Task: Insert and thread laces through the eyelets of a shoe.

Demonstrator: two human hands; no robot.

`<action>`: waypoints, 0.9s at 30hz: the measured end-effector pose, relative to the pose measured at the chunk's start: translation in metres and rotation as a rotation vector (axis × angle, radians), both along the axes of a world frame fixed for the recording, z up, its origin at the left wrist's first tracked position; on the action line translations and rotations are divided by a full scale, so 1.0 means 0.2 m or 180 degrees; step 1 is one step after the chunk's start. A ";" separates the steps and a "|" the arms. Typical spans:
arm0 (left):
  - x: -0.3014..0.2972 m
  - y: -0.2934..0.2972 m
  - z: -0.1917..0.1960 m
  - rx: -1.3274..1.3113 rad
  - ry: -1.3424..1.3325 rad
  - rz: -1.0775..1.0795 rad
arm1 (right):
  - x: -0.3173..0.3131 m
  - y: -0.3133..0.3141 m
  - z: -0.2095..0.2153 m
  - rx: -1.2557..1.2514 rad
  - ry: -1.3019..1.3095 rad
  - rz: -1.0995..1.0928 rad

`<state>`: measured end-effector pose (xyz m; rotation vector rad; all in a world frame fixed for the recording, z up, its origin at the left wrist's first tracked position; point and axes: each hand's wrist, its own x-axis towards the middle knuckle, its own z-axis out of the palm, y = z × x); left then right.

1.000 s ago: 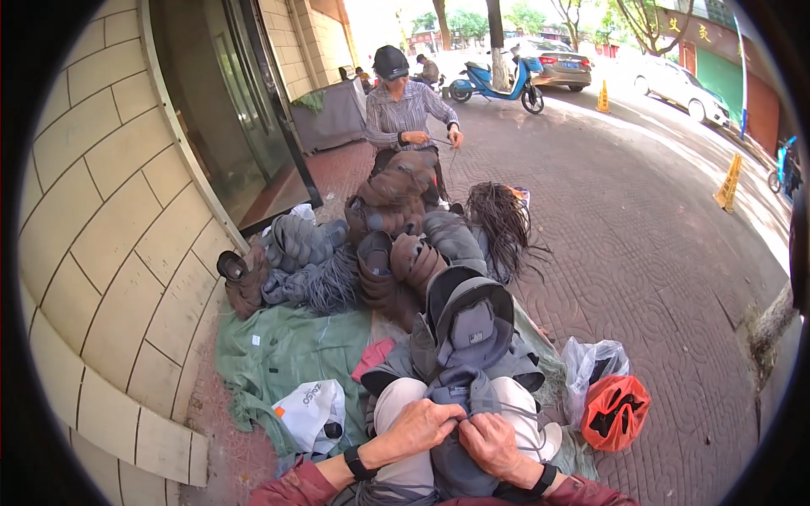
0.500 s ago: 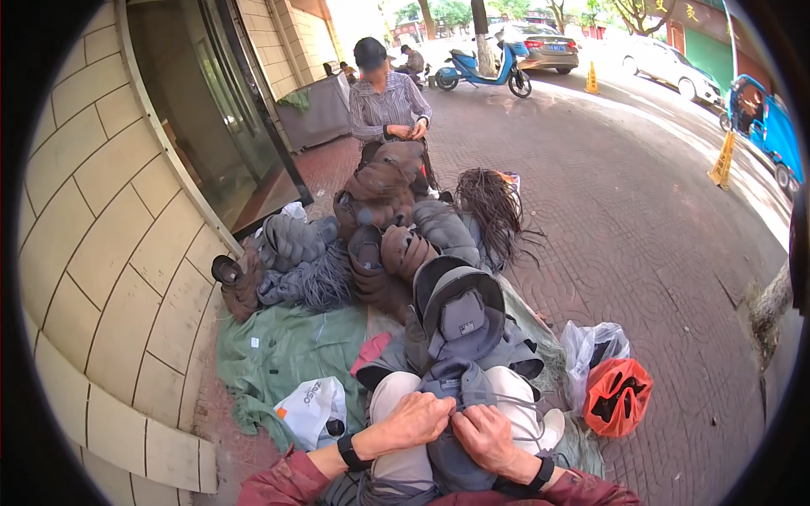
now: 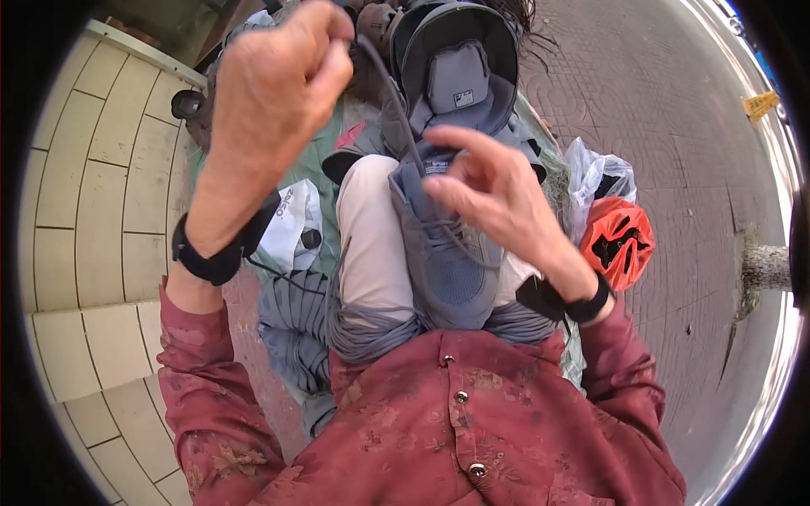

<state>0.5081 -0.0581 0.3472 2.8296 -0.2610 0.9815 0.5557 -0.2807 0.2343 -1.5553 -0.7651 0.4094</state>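
Note:
A grey-blue lace-up shoe (image 3: 451, 282) lies between my thighs, its toe toward my body. From its eyelets a grey shoelace (image 3: 390, 84) rises, drawn up to the left. My left hand (image 3: 274, 93), raised high and slightly blurred, is closed on that lace. Over the shoe's upper right side is my right hand (image 3: 502, 190), thumb and forefinger apart, with nothing visible between them. Beyond the shoe stands a stack of dark grey shoe uppers (image 3: 460, 76). Bundles of grey laces (image 3: 371, 325) lie across my thighs.
Left of my leg sits a white plastic bag (image 3: 291, 223), above a pile of grey shoe uppers (image 3: 291, 316). To the right are a clear bag (image 3: 595, 173) and a red bag (image 3: 620, 244) with dark contents. A tiled wall (image 3: 101, 185) bounds the left.
My view has tilted down toward my lap. The hands, together at the shoe before, have separated; the left has lifted up and left with the lace, and the right has opened.

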 end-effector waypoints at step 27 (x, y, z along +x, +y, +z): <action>-0.30 -0.27 -0.65 -0.2055 0.2664 -0.0445 | 1.15 -1.49 -0.32 0.1945 0.2012 -0.0196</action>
